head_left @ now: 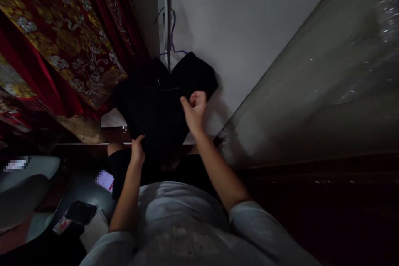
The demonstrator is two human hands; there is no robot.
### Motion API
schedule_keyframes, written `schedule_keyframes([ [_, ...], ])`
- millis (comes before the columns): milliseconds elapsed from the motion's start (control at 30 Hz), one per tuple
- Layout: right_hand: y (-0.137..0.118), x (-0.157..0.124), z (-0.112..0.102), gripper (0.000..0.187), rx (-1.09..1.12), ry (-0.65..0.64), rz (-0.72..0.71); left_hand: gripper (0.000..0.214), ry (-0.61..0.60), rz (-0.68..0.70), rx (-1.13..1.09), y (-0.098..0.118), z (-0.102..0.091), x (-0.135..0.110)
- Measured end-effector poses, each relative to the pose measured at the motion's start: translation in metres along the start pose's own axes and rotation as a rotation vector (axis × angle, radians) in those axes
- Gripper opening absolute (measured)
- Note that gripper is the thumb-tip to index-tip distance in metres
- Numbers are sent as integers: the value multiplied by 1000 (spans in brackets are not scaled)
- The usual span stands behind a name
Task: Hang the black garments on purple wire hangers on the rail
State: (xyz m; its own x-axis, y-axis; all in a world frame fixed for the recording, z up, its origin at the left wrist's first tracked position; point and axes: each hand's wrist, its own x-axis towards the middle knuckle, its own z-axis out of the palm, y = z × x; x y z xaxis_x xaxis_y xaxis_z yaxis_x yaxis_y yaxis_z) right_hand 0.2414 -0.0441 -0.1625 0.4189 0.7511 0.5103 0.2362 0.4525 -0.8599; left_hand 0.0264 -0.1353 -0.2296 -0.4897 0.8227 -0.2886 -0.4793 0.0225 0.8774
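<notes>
Right hand — raised, fingers curled in a loose pinch at the right shoulder of the black garment, thumb and fingertips closed on the fabric near the collar. Left hand — lower, gripping the garment's bottom left edge, fingers wrapped round the cloth. Black garment — hung on a purple wire hanger, whose hook rises along a pale vertical strip on the white wall; the cloth spreads dark and shapeless in the dim light, so folds and fastenings cannot be made out. State of the work, as judged: the garment sits on the hanger and the hanger is up against the wall, so the hanging looks largely done; what seems left is the straightening of shoulder and hem, both hands being on the cloth. Surroundings — red and gold brocade curtain to the left, touching the garment's edge; a grey sloping surface to the right; below left, a dark phone and a lit screen on a dark table.
</notes>
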Motion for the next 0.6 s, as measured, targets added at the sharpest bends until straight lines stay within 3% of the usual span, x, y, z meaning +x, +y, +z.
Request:
schedule_keyframes([
  [100,31,-36,36,29,-45,-173,408,22,25,-27,17,-12,-4,-5],
  [200,46,-61,32,17,-50,-262,559,28,6,32,70,-14,-13,-9],
  [267,49,-74,14,21,-29,-312,622,37,20,303,207,-11,-19,-13],
  [367,45,-86,-12,36,-15,-449,717,50,141,950,476,-9,-20,-24],
  [400,41,-87,-18,38,-8,-499,736,50,144,1102,535,-11,-17,-28],
  [467,31,-87,-24,37,7,-583,753,41,-43,1223,632,-19,-5,-35],
  [533,18,-85,-26,34,14,-636,745,34,-368,1149,696,-31,11,-39],
  [600,7,-82,-29,32,6,-652,723,30,-566,1008,698,-42,28,-42],
])
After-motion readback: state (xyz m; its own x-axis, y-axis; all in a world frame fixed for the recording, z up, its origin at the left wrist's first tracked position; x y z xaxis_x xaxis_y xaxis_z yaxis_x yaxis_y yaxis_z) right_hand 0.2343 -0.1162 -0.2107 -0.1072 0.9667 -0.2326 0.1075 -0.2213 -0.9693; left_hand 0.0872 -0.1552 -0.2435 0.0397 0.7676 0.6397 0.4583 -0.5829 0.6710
